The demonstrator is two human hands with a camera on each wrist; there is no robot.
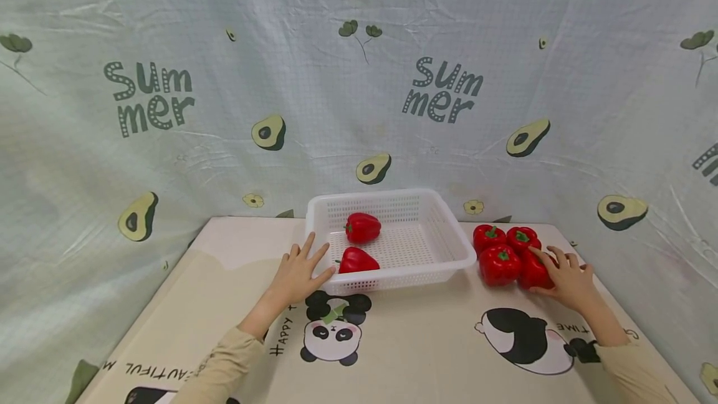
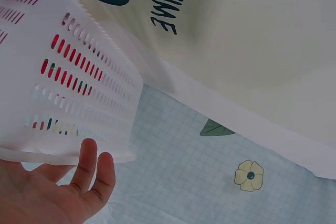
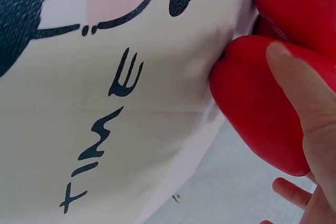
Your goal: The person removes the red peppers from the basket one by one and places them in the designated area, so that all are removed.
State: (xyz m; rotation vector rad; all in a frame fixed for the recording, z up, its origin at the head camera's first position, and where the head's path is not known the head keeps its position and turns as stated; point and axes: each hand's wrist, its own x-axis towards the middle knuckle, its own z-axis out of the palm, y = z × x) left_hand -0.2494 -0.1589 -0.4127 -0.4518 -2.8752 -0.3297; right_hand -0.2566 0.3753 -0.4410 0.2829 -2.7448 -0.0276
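Observation:
A white perforated plastic basket [image 1: 457, 239] stands at the back of the table with two red bell peppers [image 1: 363, 228] inside, toward its left. My left hand [image 1: 298, 272] is at the basket's left rim, fingers spread and mostly straight. In the left wrist view, two fingertips of the left hand [image 2: 73, 195] overlap the slotted outer wall [image 2: 113, 85]. On the right, my right hand [image 1: 572, 282] grips the nearest right bell pepper [image 1: 533, 272] of a cluster. The right wrist view shows the thumb [image 3: 304, 87] lying across this pepper [image 3: 257, 98], other fingers on its far side.
Three more red bell peppers [image 1: 500, 265] sit close against the gripped one, right of the basket. A pale cloth with panda prints [image 1: 333, 332] covers the table. Behind and at both sides hangs a sheet [image 1: 314, 80] printed with avocados.

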